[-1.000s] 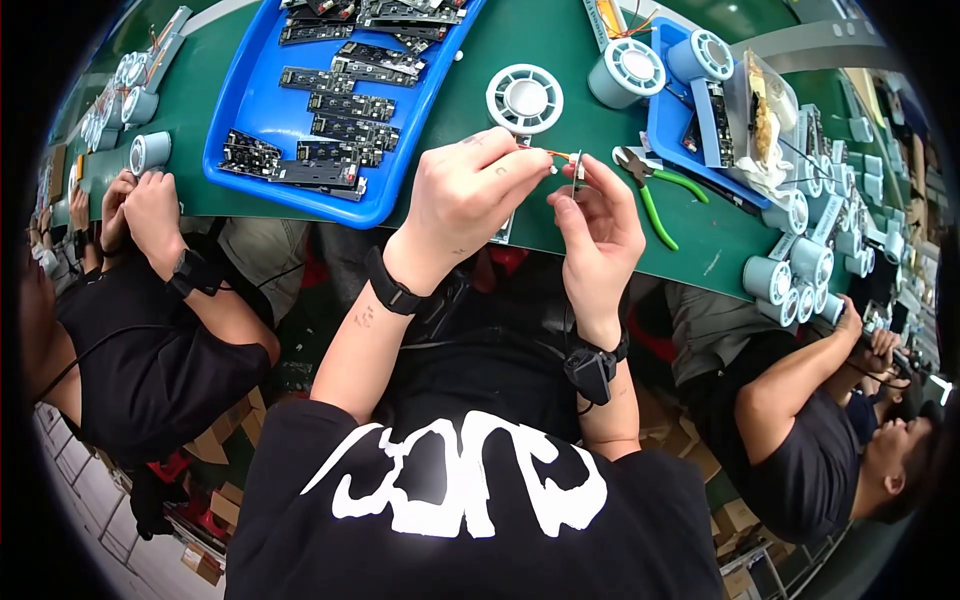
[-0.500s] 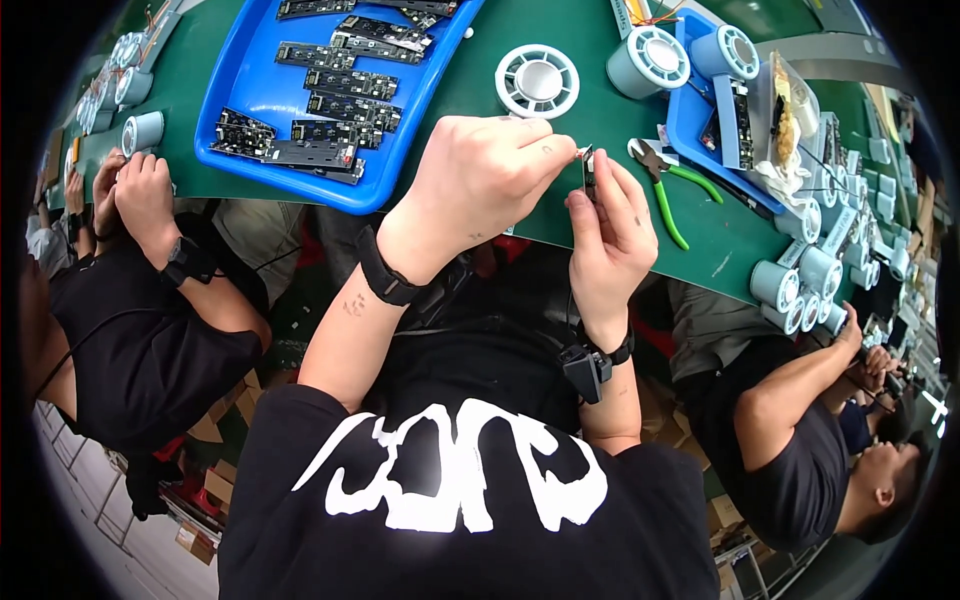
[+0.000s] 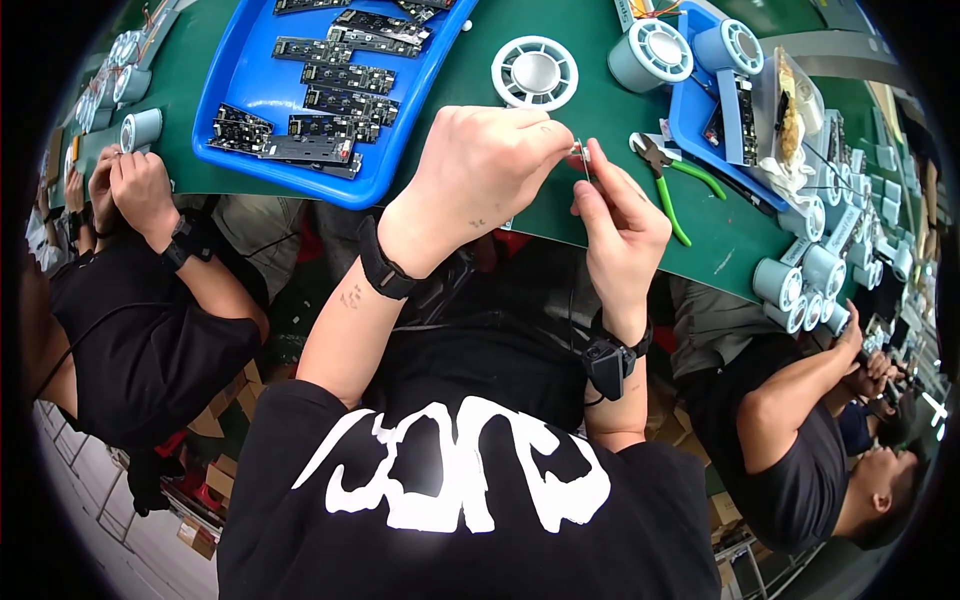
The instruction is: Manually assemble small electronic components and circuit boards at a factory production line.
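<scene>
My left hand (image 3: 485, 172) is closed in a pinch, its back toward me. What lies between its fingertips is hidden. Across from it, my right hand (image 3: 628, 215) holds a narrow circuit board (image 3: 587, 163) between thumb and fingers, seen almost edge-on with a small pale part at its top end. The fingertips of both hands meet close together at that end. Just beyond them a round light-blue slotted piece with a silver centre (image 3: 535, 73) lies on the green table. Green-handled cutting pliers (image 3: 672, 188) lie to the right of my right hand.
A blue tray (image 3: 345, 190) with several dark circuit boards stands at the left. Light-blue cylinders (image 3: 650, 55) and a smaller blue bin (image 3: 690, 130) crowd the right. A clear container (image 3: 805, 105) sits behind. Co-workers sit on both sides, one person's hands (image 3: 135, 185) at the left.
My right hand has shifted slightly right and turned, so the board now shows edge-on instead of its dark face. My left hand stays pinched in nearly the same place.
</scene>
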`<act>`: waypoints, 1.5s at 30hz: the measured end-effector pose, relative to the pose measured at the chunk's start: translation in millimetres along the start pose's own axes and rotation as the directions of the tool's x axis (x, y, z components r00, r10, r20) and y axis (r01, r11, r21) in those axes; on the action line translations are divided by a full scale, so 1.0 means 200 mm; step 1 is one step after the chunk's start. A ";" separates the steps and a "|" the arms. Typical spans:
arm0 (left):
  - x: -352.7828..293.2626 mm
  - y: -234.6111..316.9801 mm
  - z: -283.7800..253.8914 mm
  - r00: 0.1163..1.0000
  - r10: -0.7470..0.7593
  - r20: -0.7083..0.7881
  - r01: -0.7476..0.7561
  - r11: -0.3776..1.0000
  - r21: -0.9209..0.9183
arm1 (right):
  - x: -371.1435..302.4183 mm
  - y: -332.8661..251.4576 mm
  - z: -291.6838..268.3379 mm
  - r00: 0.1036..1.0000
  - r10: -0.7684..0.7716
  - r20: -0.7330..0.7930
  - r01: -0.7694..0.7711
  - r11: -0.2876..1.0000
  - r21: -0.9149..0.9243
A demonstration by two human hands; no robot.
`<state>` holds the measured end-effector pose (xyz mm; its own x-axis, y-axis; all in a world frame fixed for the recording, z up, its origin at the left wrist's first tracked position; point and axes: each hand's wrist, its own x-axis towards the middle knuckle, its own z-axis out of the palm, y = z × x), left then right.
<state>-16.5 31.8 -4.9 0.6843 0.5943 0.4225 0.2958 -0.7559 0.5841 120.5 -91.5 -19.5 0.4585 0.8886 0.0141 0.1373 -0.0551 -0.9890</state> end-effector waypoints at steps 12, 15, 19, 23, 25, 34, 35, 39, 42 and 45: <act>0.01 -0.01 -0.02 1.000 0.011 0.006 -0.011 0.999 -0.043 | 0.03 0.00 -0.06 0.993 -0.021 0.117 0.025 0.999 -0.031; 0.01 -0.01 -0.02 1.000 0.016 -0.026 -0.018 0.996 -0.087 | 0.04 -0.01 -0.07 0.992 0.008 0.123 -0.010 1.000 0.013; 0.02 -0.02 -0.03 0.999 0.036 -0.009 -0.037 0.994 -0.106 | 0.10 -0.03 -0.11 0.983 -0.061 0.174 0.052 0.997 0.051; 0.02 -0.03 -0.06 0.998 0.040 0.041 -0.036 0.995 -0.089 | 0.13 -0.05 -0.13 0.965 -0.050 0.257 0.049 0.999 0.009; 0.03 -0.04 -0.07 0.997 0.066 0.033 -0.063 0.994 -0.090 | 0.14 -0.06 -0.13 0.958 -0.039 0.283 0.037 0.999 0.012; 0.04 -0.06 -0.09 0.997 0.075 0.029 -0.071 0.992 -0.104 | 0.16 -0.08 -0.13 0.948 -0.072 0.309 0.112 0.987 -0.113; 0.05 -0.07 -0.09 0.997 0.082 0.013 -0.080 0.991 -0.110 | 0.16 -0.09 -0.13 0.948 -0.075 0.309 0.115 0.987 -0.114; 0.03 -0.08 -0.12 0.997 0.078 -0.021 -0.080 0.991 -0.107 | 0.19 -0.18 -0.10 0.935 -0.039 0.353 0.087 0.989 -0.122; 0.00 -0.08 -0.12 0.996 0.059 -0.072 -0.063 0.996 -0.058 | 0.19 -0.18 -0.07 0.944 -0.012 0.330 0.082 0.977 -0.198; 0.00 -0.02 -0.07 0.989 0.012 -0.147 -0.036 0.987 -0.158 | 0.14 -0.15 -0.16 0.966 0.086 0.245 -0.054 0.990 -0.132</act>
<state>-26.6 37.5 2.4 0.5821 0.6192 0.5271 0.1622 -0.7236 0.6709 157.1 -78.8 16.1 0.2394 0.9650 -0.1074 0.2268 -0.1631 -0.9602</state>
